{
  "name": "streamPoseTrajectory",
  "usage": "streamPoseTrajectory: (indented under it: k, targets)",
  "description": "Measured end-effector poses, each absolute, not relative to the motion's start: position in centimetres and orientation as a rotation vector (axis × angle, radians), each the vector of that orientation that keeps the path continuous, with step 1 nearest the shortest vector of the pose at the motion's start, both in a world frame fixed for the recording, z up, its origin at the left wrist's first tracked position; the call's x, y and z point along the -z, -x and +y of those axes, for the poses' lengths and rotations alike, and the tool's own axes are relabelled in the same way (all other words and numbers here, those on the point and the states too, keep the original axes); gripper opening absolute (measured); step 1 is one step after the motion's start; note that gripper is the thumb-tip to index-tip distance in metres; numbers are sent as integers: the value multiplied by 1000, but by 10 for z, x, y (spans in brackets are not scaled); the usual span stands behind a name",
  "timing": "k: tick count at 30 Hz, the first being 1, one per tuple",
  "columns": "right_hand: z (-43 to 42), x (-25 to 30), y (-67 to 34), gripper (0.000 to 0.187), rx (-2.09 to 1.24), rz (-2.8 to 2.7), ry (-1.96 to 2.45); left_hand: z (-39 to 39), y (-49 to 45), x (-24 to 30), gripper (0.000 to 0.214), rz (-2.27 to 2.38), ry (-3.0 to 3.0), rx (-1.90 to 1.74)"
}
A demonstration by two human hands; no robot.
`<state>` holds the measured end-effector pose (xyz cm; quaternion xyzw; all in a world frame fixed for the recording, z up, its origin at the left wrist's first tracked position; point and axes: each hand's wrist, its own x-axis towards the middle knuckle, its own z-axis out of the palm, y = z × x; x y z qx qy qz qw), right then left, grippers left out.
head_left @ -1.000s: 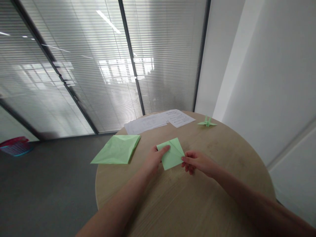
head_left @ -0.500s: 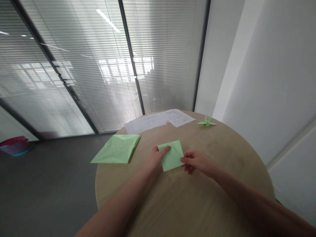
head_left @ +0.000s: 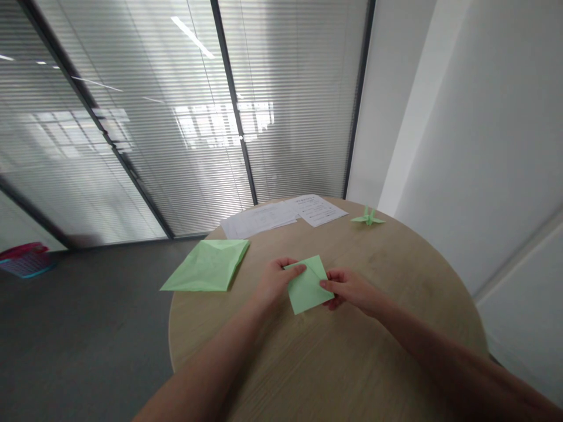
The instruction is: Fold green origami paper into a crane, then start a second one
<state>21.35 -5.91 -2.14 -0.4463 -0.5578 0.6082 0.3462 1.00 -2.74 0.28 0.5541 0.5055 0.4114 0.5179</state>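
A small folded square of light green paper [head_left: 307, 288] lies on the round wooden table [head_left: 352, 363], held between both hands. My left hand [head_left: 275, 281] grips its left edge, thumb on top near the upper left corner. My right hand [head_left: 347, 288] pinches its right edge, fingers curled under. A diagonal crease runs across the paper's upper part.
A larger creased green sheet [head_left: 206, 266] lies at the table's left edge. White printed papers [head_left: 281, 215] sit at the far edge, and a small green paper crane [head_left: 368, 218] stands far right. Glass walls with blinds stand behind; a red basket [head_left: 24, 259] is on the floor.
The folded paper has been drawn slightly nearer and lower between the hands. Both hands have closed in a little on its edges.
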Motion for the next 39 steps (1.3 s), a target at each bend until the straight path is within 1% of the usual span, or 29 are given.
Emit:
streamPoseTrajectory:
  k: [4,8,13,19,24,29,36,39]
  targets:
    - [-58,24,-211,42,-1540,-1415,1159,-31,-15,-2,21,1216,-1353,-959]
    - [-57,27,-211,41,-1519,-1392,1134,-28,-14,3,22,1219,-1395,-863]
    - [-57,27,-212,34,-1465,-1436,1088,-28,-14,5,23,1183,-1487,-762]
    - [-59,26,-211,27,-1446,-1495,1100,-30,-17,5,22,1199,-1601,-760]
    - [-58,27,-210,29,-1422,-1531,1092,-29,-16,8,23,1181,-1619,-757]
    - [-57,27,-211,30,-1404,-1546,1102,-29,-16,8,29,1132,-1606,-764]
    - [-59,24,-209,30,-1380,-1590,1123,-32,-20,10,21,1188,-1437,-843]
    - [-58,25,-210,28,-1363,-1581,1125,-31,-19,11,26,1189,-1470,-830]
